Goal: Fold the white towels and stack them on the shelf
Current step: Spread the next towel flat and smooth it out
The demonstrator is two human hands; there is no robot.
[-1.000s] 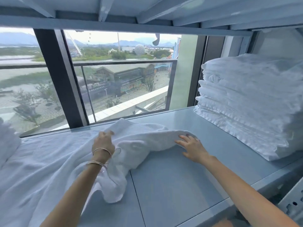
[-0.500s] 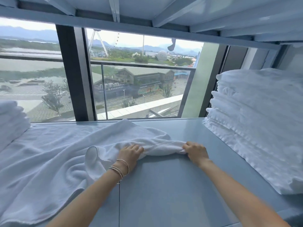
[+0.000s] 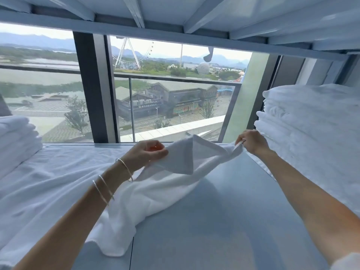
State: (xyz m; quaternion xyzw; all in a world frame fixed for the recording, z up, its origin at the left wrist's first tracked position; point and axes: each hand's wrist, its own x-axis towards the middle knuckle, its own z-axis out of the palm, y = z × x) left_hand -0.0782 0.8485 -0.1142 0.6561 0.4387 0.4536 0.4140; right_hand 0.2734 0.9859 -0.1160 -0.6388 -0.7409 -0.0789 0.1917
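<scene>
A white towel (image 3: 165, 184) is lifted at its far edge above the grey shelf (image 3: 214, 221), its lower part still trailing on the surface. My left hand (image 3: 145, 152) pinches one part of that edge. At the right end of the same edge, my right hand (image 3: 251, 142) pinches the corner. A flap of the towel stands up between the two hands. A tall stack of folded white towels (image 3: 315, 133) sits on the shelf at the right, close to my right hand.
More white cloth (image 3: 48, 182) lies spread over the shelf's left half, with a smaller folded pile (image 3: 15, 137) at the far left. A window (image 3: 165, 98) backs the shelf. The shelf above (image 3: 175, 12) hangs low overhead.
Both hands went from resting low on the bunched towel to pinching its edge and lifting it off the shelf, spreading it between them. The right hand moved right towards the stack.
</scene>
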